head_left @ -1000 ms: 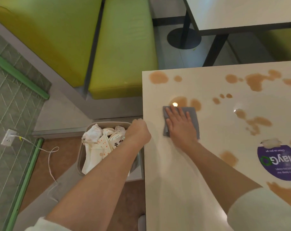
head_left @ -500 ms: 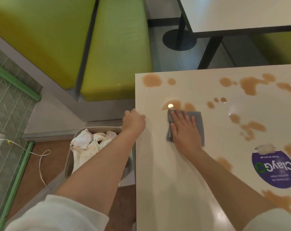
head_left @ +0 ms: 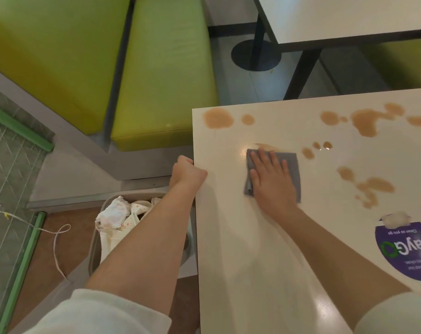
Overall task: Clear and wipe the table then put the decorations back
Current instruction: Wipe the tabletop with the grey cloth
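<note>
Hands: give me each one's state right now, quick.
Left hand: grips the table edge, fingers curled over it.
Right hand: open, flat, pressing the grey cloth on the table.

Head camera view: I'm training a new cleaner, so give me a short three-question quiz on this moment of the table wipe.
1. True or false: the right hand presses flat on the grey cloth.
2. What is the left hand doing? A) reaching into the bin B) resting at the table edge C) holding a second cloth
3. Fill in: the brown spill nearest the table's far left corner is ____ wiped.

Key
1. True; the fingers lie spread on the cloth.
2. B
3. not yet; the cloth lies nearer the person than that spill.
</note>
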